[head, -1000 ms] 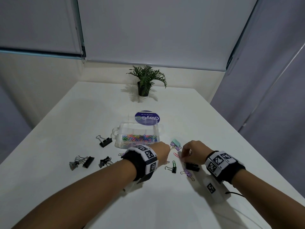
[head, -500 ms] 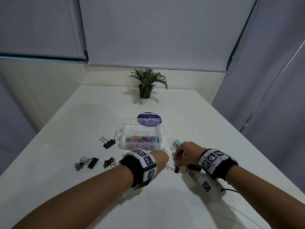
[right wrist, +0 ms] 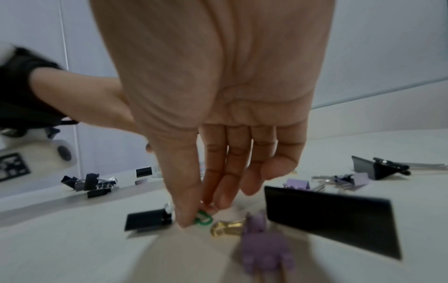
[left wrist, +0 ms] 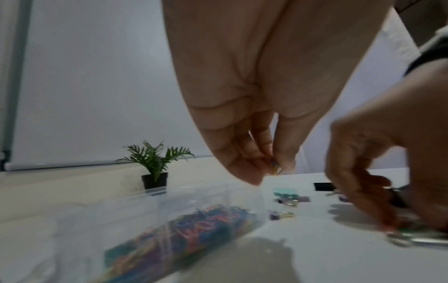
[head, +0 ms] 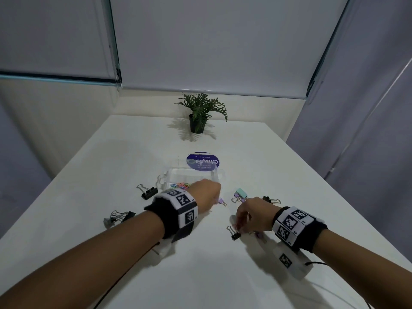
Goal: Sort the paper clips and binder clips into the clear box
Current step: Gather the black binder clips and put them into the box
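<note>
White table (head: 111, 219), one person, both forearms in view with tagged wristbands. Clear box (head: 194, 175): open, mid-table, its near compartment holding a heap of coloured paper clips (left wrist: 194, 222); the open lid with a purple round label (head: 202, 161) stands at its far side. Left hand (head: 206, 197): held over the box's near right corner, fingers and thumb drawn together in a narrow pinch on a small clip (left wrist: 275, 168), yellowish and blue, above the box rim. Right hand (head: 252, 216): lowered to the table right of the box, thumb and fingertips (right wrist: 191, 216) closed narrowly on a green paper clip (right wrist: 203, 219) that lies on the surface. Touching or just beside that clip: a small black binder clip (right wrist: 148, 220) on its left, a purple binder clip with gold handles (right wrist: 261, 245) on its right, and a large black binder clip (right wrist: 332, 218) further right. Loose binder clips elsewhere: a small purple one (head: 221, 201) just beside the left hand; a mint one over a purple one (head: 239, 195) between the hands; a black one (head: 270, 200) beyond the right hand; a black one (head: 148, 192) left of the box; a grey and black cluster (head: 118, 217) further left, near the left forearm. Potted plant (head: 199, 114): upright at the table's far edge, well apart from the clips.
</note>
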